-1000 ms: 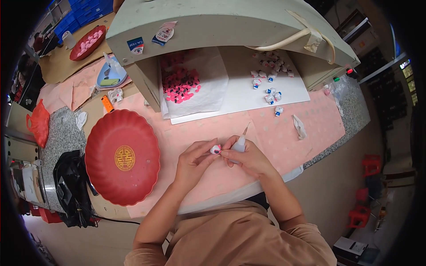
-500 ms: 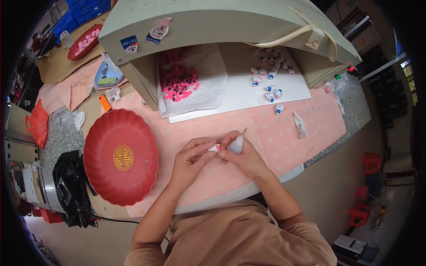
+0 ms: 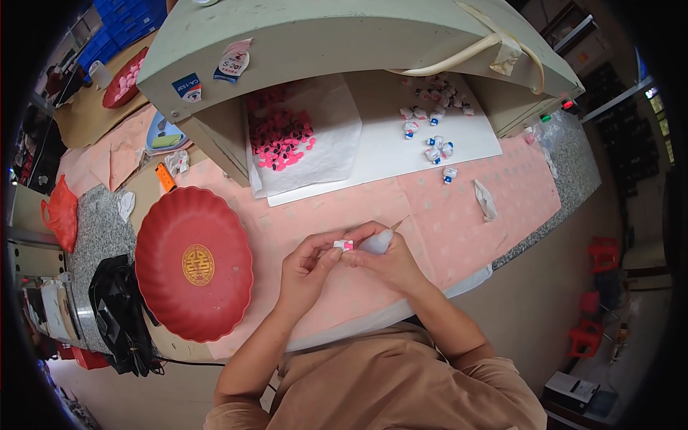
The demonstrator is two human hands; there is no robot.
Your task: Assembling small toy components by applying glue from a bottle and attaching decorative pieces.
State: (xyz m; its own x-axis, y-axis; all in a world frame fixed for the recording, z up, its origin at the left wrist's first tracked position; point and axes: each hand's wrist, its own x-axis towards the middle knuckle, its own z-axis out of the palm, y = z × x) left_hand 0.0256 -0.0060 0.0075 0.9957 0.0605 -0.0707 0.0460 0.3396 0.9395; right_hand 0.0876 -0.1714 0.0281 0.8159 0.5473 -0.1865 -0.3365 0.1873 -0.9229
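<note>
My left hand [image 3: 307, 266] pinches a small white figurine piece [image 3: 339, 244] with a pink part on its right side. My right hand [image 3: 393, 262] meets it there, its thumb and fingertips touching the pink side. In that same right hand rests a translucent white squeeze bottle [image 3: 376, 242], whose thin brownish tip points up and to the right, away from the piece. Beyond my hands, several white figurines with blue parts [image 3: 438, 149] are on a white board [image 3: 469, 143]. A heap of pink and black small pieces [image 3: 283, 140] lies on white paper [image 3: 337, 154] to their left.
A grey-green metal housing [image 3: 301, 61] arches over the board and paper. To my left is a red scalloped tray [image 3: 229, 301], with an orange cutter [image 3: 165, 177] behind it. A crumpled white tissue [image 3: 484, 201] lies on the pink sheet [image 3: 287, 208] at right.
The figurine piece has turned and sits slightly lower and left, its pink part now facing up more. The bottle's tip has dipped lower. The whole view has shifted a little.
</note>
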